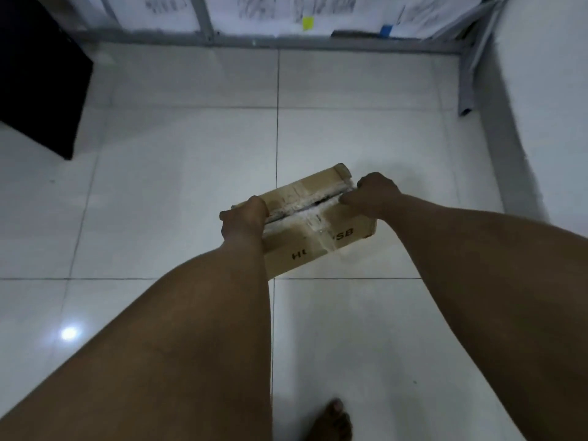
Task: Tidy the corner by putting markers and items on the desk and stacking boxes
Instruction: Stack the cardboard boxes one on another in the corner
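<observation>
You hold a cardboard box (321,240) between both hands, above the white tiled floor (178,192) and roughly in the middle of the view. Your left hand (243,218) grips the box's left end, fingers curled over the top edge there, and your right hand (377,194) grips the right end, fingers curled round the far upper corner and the thumb side lying along the top. The box is tilted, its long axis running from lower left to upper right, and whether its underside touches the tiles you cannot tell from here. Its top flaps meet in a dark seam (305,205) covered with torn clear tape (318,224), and a strip of that tape runs down over the near side, partly hiding black printed letters (345,233). Your bare foot (334,421) stands on the tiles at the bottom edge of the view. Along the far wall a grey metal frame (206,30) runs across, with white papers (254,11) behind it, a small yellow note (307,22) and a blue tag (386,29) among them. A dark cabinet (41,74) fills the upper left corner, and a white wall (547,106) rises on the right.
</observation>
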